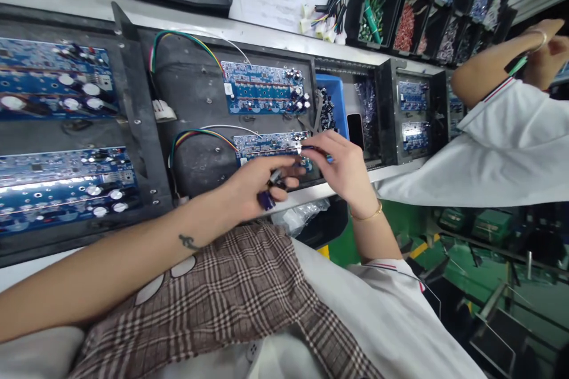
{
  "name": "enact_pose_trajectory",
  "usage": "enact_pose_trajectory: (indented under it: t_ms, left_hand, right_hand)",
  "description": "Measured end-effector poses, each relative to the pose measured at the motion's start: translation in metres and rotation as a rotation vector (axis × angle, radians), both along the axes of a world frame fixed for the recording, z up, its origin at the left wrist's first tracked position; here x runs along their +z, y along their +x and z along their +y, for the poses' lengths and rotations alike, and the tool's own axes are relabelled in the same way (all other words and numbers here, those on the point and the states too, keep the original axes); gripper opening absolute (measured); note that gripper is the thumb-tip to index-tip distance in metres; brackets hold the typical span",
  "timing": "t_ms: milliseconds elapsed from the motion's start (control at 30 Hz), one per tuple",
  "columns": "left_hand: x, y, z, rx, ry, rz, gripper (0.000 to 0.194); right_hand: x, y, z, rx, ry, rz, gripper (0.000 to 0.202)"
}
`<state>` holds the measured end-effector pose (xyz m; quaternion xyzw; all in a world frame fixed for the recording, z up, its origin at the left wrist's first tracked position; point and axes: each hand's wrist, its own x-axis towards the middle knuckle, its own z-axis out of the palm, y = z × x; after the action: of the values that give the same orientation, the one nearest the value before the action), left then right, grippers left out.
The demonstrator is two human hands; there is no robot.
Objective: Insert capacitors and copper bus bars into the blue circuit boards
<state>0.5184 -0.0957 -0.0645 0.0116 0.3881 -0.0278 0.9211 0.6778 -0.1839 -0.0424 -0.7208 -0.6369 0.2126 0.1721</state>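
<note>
Over the near blue circuit board (262, 142), my left hand (267, 183) curls its fingers around several capacitors (267, 199), one with a dark purple sleeve. My right hand (340, 166) pinches a small capacitor (306, 148) at the board's right end; whether its leads touch the board I cannot tell. Coloured wires (200, 133) run from the board's left end. A second blue board (267, 89), with capacitors standing at its right side, lies just beyond. Both boards sit in a dark fixture tray (191, 95). My hands cover much of the near board.
Right of the boards stands a blue bin (340, 106) of small capacitors, beside a phone (355, 131). More boards (57, 80) lie at left. Part bins (404, 26) and a wire bundle (326, 23) are at the back. A co-worker's arm (498, 59) reaches in at right.
</note>
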Motion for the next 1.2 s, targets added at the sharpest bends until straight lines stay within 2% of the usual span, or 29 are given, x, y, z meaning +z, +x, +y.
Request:
enact_pose_trajectory:
  t_ms: [67, 133, 267, 433, 600, 833, 900, 967, 1033, 1100, 1200]
  left_hand:
    - [0.0, -0.002, -0.015, -0.069, -0.119, 0.063, 0.013]
    - [-0.001, -0.004, -0.027, -0.146, -0.191, 0.082, 0.015]
    - [-0.004, -0.007, -0.036, -0.228, -0.204, 0.032, 0.02]
    - [-0.003, -0.01, -0.029, -0.172, -0.11, -0.043, 0.013]
    - [-0.007, -0.01, -0.03, -0.093, 0.037, 0.01, 0.009]
    - [-0.01, -0.008, -0.027, 0.014, 0.019, 0.035, 0.011]
    - [-0.01, -0.009, -0.027, 0.022, 0.023, -0.001, 0.01]
    - [-0.01, -0.01, -0.028, 0.026, 0.044, -0.03, 0.008]
    - [-0.008, -0.011, -0.03, 0.018, 0.073, -0.061, 0.006]
    - [-0.005, -0.011, -0.031, 0.0, 0.09, -0.08, 0.007]
    - [-0.001, -0.011, -0.033, -0.046, 0.096, -0.046, 0.011]
  right_hand:
    - [-0.012, 0.007, -0.008, -0.038, -0.001, 0.0, 0.02]
    - [-0.024, 0.014, -0.013, -0.012, -0.019, 0.027, 0.023]
    - [-0.034, 0.02, -0.014, 0.053, -0.023, 0.07, 0.025]
    - [-0.032, 0.022, -0.012, 0.103, -0.033, 0.091, 0.025]
    - [-0.035, 0.023, -0.013, 0.143, 0.0, 0.018, 0.028]
    - [-0.043, 0.025, -0.022, 0.332, 0.022, -0.174, 0.035]
    - [-0.039, 0.018, -0.024, 0.283, 0.04, -0.161, 0.034]
    - [-0.029, 0.008, -0.028, 0.144, 0.068, -0.1, 0.034]
    - [-0.014, -0.003, -0.033, 0.037, 0.037, 0.004, 0.035]
    - [-0.004, -0.01, -0.039, 0.005, -0.023, 0.075, 0.032]
    - [-0.006, -0.009, -0.045, -0.037, -0.049, 0.004, 0.024]
